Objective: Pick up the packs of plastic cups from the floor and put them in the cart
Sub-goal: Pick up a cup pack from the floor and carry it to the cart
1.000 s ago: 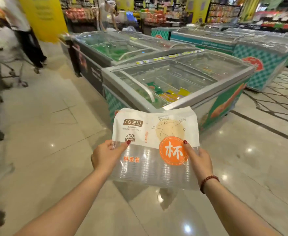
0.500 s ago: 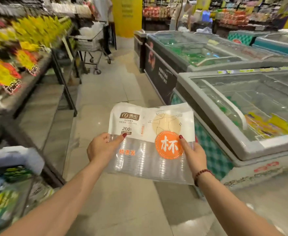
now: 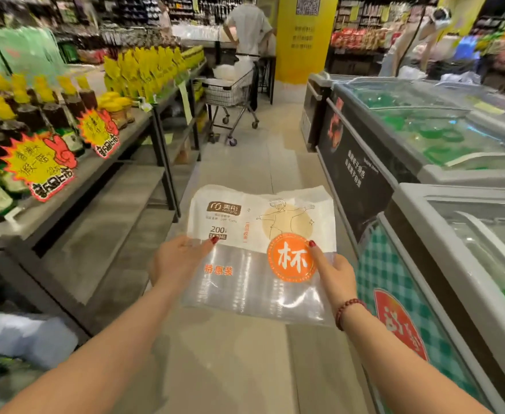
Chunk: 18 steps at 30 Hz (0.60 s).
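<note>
Bottles with yellow caps (image 3: 51, 112) fill the left shelf (image 3: 102, 162), chest freezers (image 3: 442, 150) line the right.

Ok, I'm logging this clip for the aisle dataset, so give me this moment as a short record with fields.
held item: clear plastic pack of cups with a white label and orange circle
left hand: grips the pack's left edge
right hand: grips the pack's right edge
cart: wire shopping cart down the aisle, beside a person in a white shirt
right of the aisle: glass-topped chest freezers
</note>
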Tool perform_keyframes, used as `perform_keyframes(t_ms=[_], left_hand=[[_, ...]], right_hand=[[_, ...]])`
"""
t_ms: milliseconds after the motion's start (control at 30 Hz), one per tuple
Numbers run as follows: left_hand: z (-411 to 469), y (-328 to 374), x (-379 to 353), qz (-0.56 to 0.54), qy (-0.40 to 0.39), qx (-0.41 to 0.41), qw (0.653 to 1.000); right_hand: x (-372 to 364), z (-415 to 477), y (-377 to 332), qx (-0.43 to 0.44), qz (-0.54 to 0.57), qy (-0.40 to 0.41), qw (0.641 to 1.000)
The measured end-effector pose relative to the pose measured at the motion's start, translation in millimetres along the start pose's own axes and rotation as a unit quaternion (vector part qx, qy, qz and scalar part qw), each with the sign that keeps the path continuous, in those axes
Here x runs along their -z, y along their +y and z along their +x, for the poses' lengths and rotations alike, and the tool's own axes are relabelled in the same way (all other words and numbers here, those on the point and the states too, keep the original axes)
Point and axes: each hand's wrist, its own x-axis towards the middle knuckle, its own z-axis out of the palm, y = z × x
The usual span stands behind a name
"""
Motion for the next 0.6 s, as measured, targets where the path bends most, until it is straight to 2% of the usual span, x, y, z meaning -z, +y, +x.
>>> perform_keyframes(t_ms=[233,433,600], left_hand=[[105.6,53.3,-45.4,-0.014,0.021,0.011,1.0],[236.7,69.4,-85.9,-0.025,0.017,0.025,0.999],[355.1,101.0,-114.0,0.008,0.008,0.015,1.0]], right_hand=[[-39.9,128.9,-44.8,0.007,-0.011,-0.029,0.999],[-101.4,255.7,-70.1,0.012,0.0,-0.033,0.999],[-157.5,359.8,-104.8,0.007,0.004,-0.032,0.999]])
